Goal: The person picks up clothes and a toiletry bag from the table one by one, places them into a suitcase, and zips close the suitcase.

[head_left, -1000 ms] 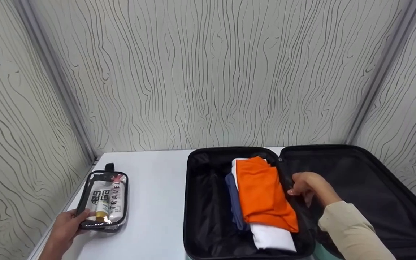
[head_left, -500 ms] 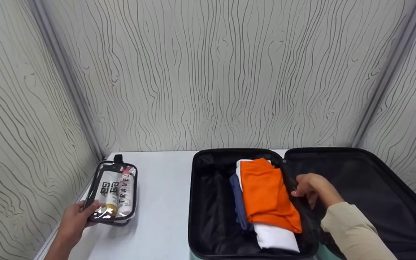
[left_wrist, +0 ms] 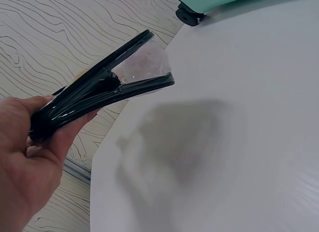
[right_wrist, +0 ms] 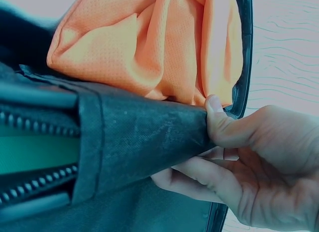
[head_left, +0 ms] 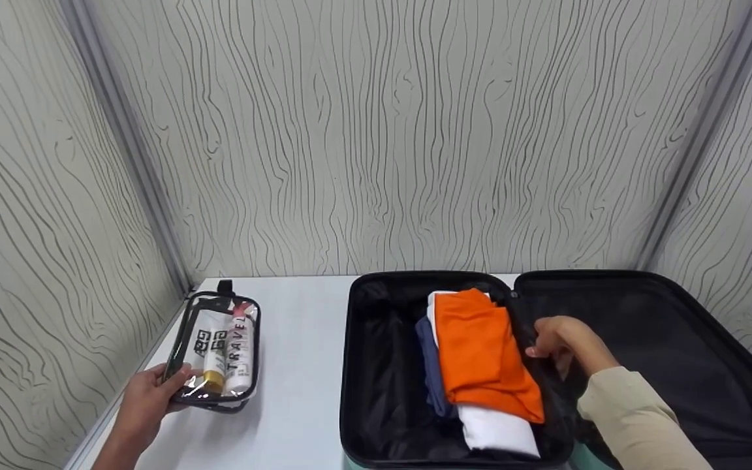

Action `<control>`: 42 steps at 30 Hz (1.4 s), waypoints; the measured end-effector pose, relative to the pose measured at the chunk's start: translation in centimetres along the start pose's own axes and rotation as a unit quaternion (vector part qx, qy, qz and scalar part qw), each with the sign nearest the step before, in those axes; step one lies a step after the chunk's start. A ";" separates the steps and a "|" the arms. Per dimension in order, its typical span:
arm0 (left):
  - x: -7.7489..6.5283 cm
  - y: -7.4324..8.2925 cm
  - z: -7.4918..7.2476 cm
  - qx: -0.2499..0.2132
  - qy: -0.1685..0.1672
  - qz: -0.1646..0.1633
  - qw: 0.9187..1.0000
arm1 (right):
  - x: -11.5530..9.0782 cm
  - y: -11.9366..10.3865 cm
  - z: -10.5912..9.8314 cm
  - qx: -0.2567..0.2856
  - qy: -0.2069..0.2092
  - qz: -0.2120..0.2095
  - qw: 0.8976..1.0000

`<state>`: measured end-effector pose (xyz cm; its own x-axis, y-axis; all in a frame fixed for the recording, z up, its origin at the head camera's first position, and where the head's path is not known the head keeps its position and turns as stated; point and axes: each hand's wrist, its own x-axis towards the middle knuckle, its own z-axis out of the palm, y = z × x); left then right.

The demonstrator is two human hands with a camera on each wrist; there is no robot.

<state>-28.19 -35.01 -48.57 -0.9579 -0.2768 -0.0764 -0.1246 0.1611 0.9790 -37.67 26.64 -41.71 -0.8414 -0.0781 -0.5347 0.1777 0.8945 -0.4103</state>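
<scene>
My left hand (head_left: 146, 397) holds a clear, black-trimmed toiletry pouch (head_left: 222, 349) by its lower left corner. Through the plastic show a gold-capped tube and a whitish bottle with a red top. In the left wrist view, the pouch (left_wrist: 99, 87) hangs above the table, its shadow below. My right hand (right_wrist: 264, 162) pinches the black fabric hinge strip (right_wrist: 149, 137) between the halves of the open suitcase (head_left: 344, 365), thumb on top and fingers beneath. Beside that strip, an orange garment (head_left: 474, 346) lies on a white garment (head_left: 500, 431) and a blue garment (head_left: 433, 375).
The suitcase's lid half (head_left: 676, 352) lies spread out at the right. A white table (head_left: 291, 365) runs beneath everything, with wood-patterned panels (head_left: 376, 143) on three sides. A suitcase wheel (left_wrist: 188, 15) shows in the left wrist view.
My left hand has carried the pouch rightward and slightly up; the head view has also shifted a little. My right hand stays at the hinge strip, and the garments lie as before.
</scene>
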 end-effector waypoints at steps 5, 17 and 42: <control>-0.6 0.5 1.0 0.003 -0.002 0.000 1.000 | -0.1 0.0 0.0 0.014 0.002 0.001 1.000; -2.0 2.0 3.2 -0.022 -0.015 0.009 1.000 | 0.2 0.3 -0.1 0.012 -0.004 0.002 1.000; -5.1 4.9 7.3 -0.080 -0.046 0.026 0.995 | -0.2 0.3 -0.2 0.033 -0.010 -0.010 0.999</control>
<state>-25.79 -25.92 -44.77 -0.9824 -0.1836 -0.0352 -0.0390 0.0172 0.9991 -37.53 27.01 -41.63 -0.8354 -0.1054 -0.5394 0.1945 0.8613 -0.4694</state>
